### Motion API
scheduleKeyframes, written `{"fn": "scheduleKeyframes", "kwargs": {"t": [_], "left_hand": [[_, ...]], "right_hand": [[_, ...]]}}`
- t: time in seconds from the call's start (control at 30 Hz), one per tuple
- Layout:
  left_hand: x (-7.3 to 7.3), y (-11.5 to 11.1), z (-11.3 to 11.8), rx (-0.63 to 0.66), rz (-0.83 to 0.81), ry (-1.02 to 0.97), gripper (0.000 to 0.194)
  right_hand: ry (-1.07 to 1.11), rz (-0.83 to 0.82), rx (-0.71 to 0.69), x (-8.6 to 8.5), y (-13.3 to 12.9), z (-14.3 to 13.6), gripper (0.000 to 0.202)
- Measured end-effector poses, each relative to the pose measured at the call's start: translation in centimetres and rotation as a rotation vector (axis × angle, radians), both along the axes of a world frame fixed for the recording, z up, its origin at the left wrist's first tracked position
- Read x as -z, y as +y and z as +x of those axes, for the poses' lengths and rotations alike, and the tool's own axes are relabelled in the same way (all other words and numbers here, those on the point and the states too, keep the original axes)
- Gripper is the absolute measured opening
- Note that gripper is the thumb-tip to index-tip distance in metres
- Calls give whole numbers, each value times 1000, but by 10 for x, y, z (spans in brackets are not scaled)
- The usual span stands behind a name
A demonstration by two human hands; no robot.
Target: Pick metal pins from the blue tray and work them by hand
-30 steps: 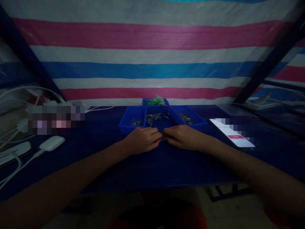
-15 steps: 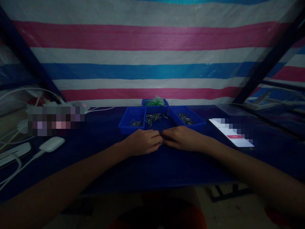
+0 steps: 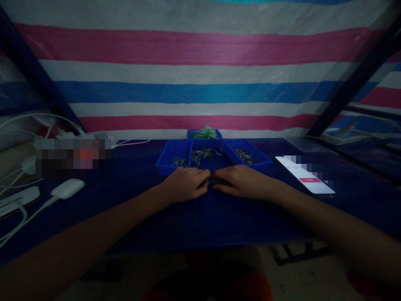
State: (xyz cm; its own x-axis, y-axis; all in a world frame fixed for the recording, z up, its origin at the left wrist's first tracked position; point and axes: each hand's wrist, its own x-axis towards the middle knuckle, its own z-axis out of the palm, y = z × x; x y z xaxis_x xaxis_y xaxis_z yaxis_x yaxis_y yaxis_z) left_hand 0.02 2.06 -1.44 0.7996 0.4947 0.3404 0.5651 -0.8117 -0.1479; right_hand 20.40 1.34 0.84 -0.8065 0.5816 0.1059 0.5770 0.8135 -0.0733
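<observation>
Dark blue table [image 3: 200,221] in dim light, with pale floor [image 3: 293,282] and a red-orange object [image 3: 258,286] below its near edge; what the object is, cannot tell. Both forearms reach in over the table. White cables [image 3: 21,228] and a white rounded device [image 3: 68,189] lie at left.

Left hand [image 3: 186,184] and right hand [image 3: 242,180] face each other mid-table, fingertips close but apart. Both grips narrow, pinching a thin metal piece [image 3: 212,181] that bridges the small gap. Ends hidden by fingers; exact type too small to tell.

Phone [image 3: 308,179], screen lit and partly pixelated, lies right of the right hand. Just beyond the hands: left blue bin [image 3: 167,169], middle blue bin [image 3: 205,144], right blue bin [image 3: 261,162], side by side, each with loose small metal pieces. Middle one partly blocked by the hands. Pixelated patch at far left, more white cords by it.

Behind the middle bin, a small rear blue bin [image 3: 189,134] holds green items [image 3: 205,133] in clear plastic. Farthest back: striped sheet [image 3: 200,92], white, pink and blue, between slanted dark posts.
</observation>
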Motion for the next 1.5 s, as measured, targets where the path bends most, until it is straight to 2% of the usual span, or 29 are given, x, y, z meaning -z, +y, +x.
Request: {"fn": "scheduleKeyframes", "kwargs": {"t": [0.27,0.5,0.73,1.03,1.23,1.5], "left_hand": [[3,2,1,-27,-26,3,14],[2,2,1,-49,-16,34,17],[3,1,2,-82,-17,-15,17],[4,2,-1,-12,43,-13,19],[3,4,-3,2,71,19,17],[2,2,-1,-84,39,23,24]], "right_hand": [[-20,32,21,2,1,-1,18],[-7,72,94,1,2,-1,15],[-20,77,119,4,4,1,13],[-25,65,89,5,3,1,11],[-10,77,120,3,3,2,8],[-14,136,165,4,4,0,15]]}}
